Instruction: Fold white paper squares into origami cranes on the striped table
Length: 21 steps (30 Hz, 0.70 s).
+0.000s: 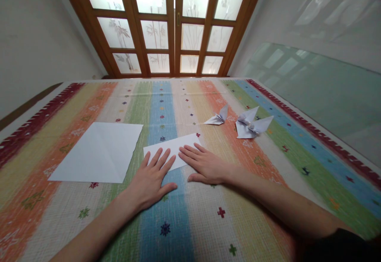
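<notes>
A folded white paper [172,145] lies on the striped cloth in front of me. My left hand [151,180] rests flat on its near edge, fingers stretched out and pressed down on it. My right hand [205,164] lies flat beside it, fingertips on the paper's right half, fingers spread. Neither hand grips anything. A larger creased white sheet [99,153] lies to the left of my left hand.
Two folded white paper figures sit farther back on the right: a small one [218,118] and a bigger one [251,125]. The striped tablecloth [184,222] covers the table. A wooden glazed door [171,24] stands beyond; a glass panel [321,87] leans at right.
</notes>
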Motion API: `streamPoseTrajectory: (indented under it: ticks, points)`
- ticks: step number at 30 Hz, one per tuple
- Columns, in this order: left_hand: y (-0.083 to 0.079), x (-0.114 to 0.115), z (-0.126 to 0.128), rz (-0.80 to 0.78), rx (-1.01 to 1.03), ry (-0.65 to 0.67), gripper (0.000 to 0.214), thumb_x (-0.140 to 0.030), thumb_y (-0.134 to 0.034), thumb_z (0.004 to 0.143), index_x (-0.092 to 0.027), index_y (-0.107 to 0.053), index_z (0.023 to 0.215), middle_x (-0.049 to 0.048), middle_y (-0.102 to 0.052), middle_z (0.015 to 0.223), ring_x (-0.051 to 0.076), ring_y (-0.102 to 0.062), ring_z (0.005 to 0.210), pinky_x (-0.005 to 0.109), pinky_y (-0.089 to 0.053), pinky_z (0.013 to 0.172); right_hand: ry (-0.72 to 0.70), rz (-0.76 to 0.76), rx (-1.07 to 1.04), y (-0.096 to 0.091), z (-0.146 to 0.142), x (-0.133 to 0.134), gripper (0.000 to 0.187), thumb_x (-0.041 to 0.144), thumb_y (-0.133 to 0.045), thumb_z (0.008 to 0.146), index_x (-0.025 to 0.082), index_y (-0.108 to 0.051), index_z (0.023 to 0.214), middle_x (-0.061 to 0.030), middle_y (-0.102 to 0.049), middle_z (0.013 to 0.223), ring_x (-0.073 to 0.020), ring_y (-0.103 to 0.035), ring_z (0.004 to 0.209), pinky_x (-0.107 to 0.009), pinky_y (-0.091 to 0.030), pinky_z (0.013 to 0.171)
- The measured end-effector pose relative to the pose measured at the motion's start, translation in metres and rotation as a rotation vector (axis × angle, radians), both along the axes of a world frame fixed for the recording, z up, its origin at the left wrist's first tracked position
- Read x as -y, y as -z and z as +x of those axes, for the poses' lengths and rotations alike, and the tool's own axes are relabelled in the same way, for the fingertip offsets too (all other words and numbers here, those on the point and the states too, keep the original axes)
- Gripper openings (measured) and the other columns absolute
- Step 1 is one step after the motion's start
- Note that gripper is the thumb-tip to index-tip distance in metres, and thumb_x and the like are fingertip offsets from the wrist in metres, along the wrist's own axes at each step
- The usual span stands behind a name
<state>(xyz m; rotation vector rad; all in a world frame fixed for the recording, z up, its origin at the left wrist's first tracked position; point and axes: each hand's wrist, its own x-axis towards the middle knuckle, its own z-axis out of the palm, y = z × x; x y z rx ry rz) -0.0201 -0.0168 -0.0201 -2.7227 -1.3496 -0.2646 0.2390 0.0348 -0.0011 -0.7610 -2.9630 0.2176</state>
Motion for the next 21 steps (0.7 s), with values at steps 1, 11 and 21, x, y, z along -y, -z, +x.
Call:
streamPoseTrajectory:
  ticks: [1,11,21]
  points:
    - [0.0,0.0,-0.001,-0.008,-0.002,-0.01,0.077,-0.069,-0.037,0.091,-0.021,-0.034,0.15,0.0127,-0.037,0.155,0.036,-0.032,0.142,0.055,-0.02,0.113,0.0,0.019,0.003,-0.001,0.003,-0.002,0.069,0.056,-0.039,0.098,0.013,-0.028,0.152,-0.015,-0.03,0.157,-0.0261,-0.025,0.147,-0.048,-0.023,0.119]
    - [-0.009,-0.005,-0.003,-0.081,-0.073,-0.096,0.057,-0.053,-0.035,0.098,-0.027,-0.037,0.149,0.0063,-0.035,0.156,0.034,-0.031,0.143,0.056,-0.025,0.112,-0.115,0.377,0.063,-0.007,0.039,-0.014,0.033,0.012,-0.042,0.095,0.005,-0.06,0.123,-0.0181,-0.067,0.122,-0.0237,-0.063,0.114,-0.038,-0.052,0.095]
    - [-0.024,-0.006,0.004,0.185,-0.048,0.061,0.025,-0.026,-0.048,0.098,-0.02,-0.063,0.117,0.0103,-0.068,0.121,0.028,-0.061,0.111,0.046,-0.043,0.095,-0.191,0.46,-0.043,-0.009,0.037,-0.008,0.026,0.012,-0.037,0.099,0.012,-0.062,0.108,-0.0111,-0.071,0.093,-0.0175,-0.066,0.084,-0.033,-0.05,0.076]
